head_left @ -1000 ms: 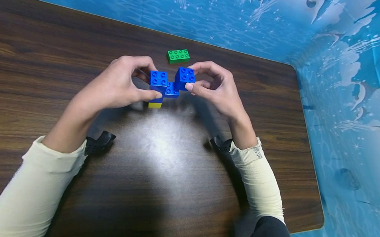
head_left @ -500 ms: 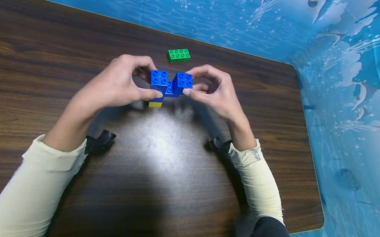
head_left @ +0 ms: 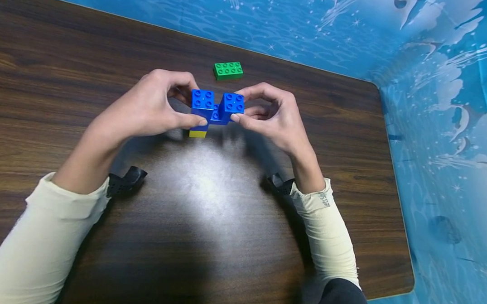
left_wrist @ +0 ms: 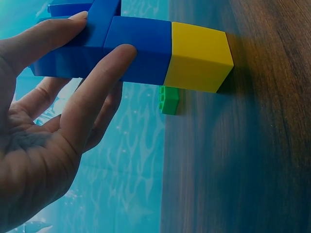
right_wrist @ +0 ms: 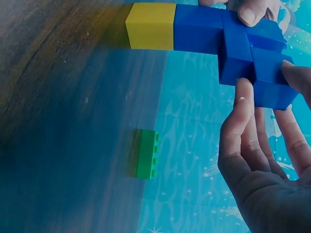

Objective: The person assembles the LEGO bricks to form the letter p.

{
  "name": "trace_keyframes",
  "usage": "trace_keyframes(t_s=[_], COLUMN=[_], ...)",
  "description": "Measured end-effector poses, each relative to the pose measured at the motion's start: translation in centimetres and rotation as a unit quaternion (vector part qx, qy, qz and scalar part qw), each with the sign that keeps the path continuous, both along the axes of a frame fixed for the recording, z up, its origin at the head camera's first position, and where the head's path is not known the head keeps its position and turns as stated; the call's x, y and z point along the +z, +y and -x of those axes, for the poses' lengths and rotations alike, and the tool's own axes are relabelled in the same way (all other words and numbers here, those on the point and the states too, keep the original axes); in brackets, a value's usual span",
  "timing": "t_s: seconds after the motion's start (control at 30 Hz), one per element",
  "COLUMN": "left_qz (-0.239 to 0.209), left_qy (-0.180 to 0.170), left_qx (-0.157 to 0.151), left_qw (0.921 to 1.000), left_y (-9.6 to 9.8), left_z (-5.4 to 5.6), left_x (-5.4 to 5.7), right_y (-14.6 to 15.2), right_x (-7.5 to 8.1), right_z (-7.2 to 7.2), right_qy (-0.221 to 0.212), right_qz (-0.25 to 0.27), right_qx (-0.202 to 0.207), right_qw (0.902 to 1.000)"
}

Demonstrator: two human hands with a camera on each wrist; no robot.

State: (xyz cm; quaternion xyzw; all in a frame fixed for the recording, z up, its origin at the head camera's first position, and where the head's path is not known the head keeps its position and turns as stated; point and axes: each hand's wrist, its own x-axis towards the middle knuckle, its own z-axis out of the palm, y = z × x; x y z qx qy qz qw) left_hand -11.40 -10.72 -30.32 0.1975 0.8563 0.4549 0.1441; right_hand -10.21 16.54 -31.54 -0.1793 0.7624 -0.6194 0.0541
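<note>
Two blue blocks (head_left: 202, 99) top the stack (right_wrist: 235, 53): my left hand (head_left: 145, 108) grips it, my right hand (head_left: 281, 123) pinches the right block (head_left: 231, 105); whether that is fully seated, I can't tell. From above, the yellow block (head_left: 198, 134) underneath is mostly covered. The green brick (head_left: 228, 71) lies beyond on the worktop (head_left: 215, 244).

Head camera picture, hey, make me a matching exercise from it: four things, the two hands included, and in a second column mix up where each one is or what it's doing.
Column one
1. Green brick
2. Left hand
3. Yellow brick
4. Right hand

Column two
A. Lowest in the stack
B. Pinching the upper right blue brick
C. Gripping the stack's left side
D. On the table, apart from the stack

Pairs: 1-D, 2-C, 3-A, 4-B
</note>
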Motion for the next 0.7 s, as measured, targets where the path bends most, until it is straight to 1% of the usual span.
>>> trace_keyframes(t_s=[0.1, 0.3, 0.43, 0.63, 0.7], left_qz=[0.002, 0.000, 0.000, 0.002, 0.002], left_qy=[0.000, -0.010, -0.010, -0.014, -0.015], left_qx=[0.000, 0.006, 0.004, 0.001, -0.001], left_qw=[1.0000, 0.9999, 0.9999, 0.9999, 0.9999], left_y=[-0.02, -0.11, -0.09, -0.08, -0.10], left_z=[0.01, 0.05, 0.14, 0.18, 0.21], left_x=[-0.13, -0.36, -0.43, -0.40, -0.43], right_y=[0.03, -0.09, -0.14, -0.09, -0.01], right_x=[-0.08, -0.30, -0.35, -0.14, 0.01], right_z=[-0.11, -0.11, -0.18, -0.36, -0.38], right_qy=[0.001, 0.022, 0.027, 0.039, 0.036], right_qz=[0.001, -0.011, -0.014, -0.038, -0.050], right_qx=[0.000, 0.000, -0.004, -0.004, -0.003], right_qw=[1.0000, 0.9997, 0.9995, 0.9985, 0.9981])
